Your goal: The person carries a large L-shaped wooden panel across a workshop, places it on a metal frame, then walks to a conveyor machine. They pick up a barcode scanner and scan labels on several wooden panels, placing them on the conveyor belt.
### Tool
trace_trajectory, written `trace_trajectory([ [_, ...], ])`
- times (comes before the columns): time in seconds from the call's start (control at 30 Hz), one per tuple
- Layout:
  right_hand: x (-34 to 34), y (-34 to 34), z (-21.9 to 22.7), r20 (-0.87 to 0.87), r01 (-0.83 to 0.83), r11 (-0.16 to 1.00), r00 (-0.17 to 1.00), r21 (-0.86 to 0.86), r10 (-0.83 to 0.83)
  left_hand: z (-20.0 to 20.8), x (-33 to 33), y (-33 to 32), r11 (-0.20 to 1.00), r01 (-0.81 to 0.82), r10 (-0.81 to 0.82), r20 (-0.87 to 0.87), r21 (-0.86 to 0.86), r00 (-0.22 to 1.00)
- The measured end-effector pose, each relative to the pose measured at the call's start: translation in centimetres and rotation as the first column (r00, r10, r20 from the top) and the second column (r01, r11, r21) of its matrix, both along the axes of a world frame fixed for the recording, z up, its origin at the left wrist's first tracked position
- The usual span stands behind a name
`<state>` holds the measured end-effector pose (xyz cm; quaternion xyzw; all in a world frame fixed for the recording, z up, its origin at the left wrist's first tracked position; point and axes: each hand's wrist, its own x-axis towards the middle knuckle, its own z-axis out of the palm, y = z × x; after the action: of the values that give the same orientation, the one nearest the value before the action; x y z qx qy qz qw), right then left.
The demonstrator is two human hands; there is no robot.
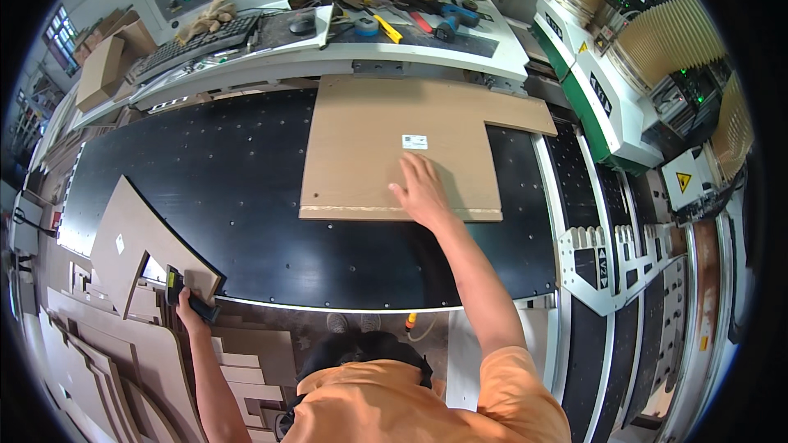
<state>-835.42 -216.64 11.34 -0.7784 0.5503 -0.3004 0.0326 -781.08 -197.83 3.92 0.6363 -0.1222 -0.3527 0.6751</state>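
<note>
A tan, L-shaped panel [369,127] lies on the black machine table [254,197], with a small white label [415,142] on its face. My right hand [423,189] rests on the panel just below the label, fingers stretched out and holding nothing. Down at the table's left front, my left hand [188,312] is closed around the grip of a black handheld scanner [174,283] with a yellow marking. Next to the scanner, another tan panel [131,226] with a curved edge and a small label overlaps the table's left front edge.
Several cut panels [115,353] stand stacked at lower left. Behind the table, a white desk [492,61] bears a keyboard [197,45], a mouse [302,23] and hand tools. Machine heads with ribbed hoses [669,37] and a slotted white bracket [587,267] are on the right.
</note>
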Motion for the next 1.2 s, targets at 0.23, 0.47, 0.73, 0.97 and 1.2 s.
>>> trace_trajectory([
  [0.23, 9.8, -1.5, -4.1, -0.130, -0.152, 0.988, 0.980, -0.004, 0.150, -0.1, 0.0, 0.5, 0.999, 0.018, -0.017, -0.027, 0.031, 0.999],
  [0.47, 11.9, -1.6, -3.8, -0.137, -0.175, 0.983, 0.974, 0.062, 0.182, -0.7, 0.5, -0.1, 1.000, -0.022, 0.022, 0.041, 0.002, 0.999],
  [0.73, 12.0, 6.9, -2.4, -0.222, -0.234, 0.946, 0.933, 0.226, 0.284, 0.8, 0.9, -0.1, 0.996, -0.007, 0.003, 0.050, 0.083, 0.999],
  [0.97, 18.1, 13.0, -1.4, -0.256, -0.297, 0.876, 0.876, 0.379, 0.408, 9.4, -0.9, -3.3, 0.986, 0.006, -0.021, -0.088, -0.165, 0.996],
  [1.2, 28.2, 7.7, -1.4, 0.804, -0.754, 0.456, 0.158, 0.473, -0.573, 12.9, -12.7, -4.1, 0.946, 0.219, -0.165, -0.228, 0.239, 0.960],
])
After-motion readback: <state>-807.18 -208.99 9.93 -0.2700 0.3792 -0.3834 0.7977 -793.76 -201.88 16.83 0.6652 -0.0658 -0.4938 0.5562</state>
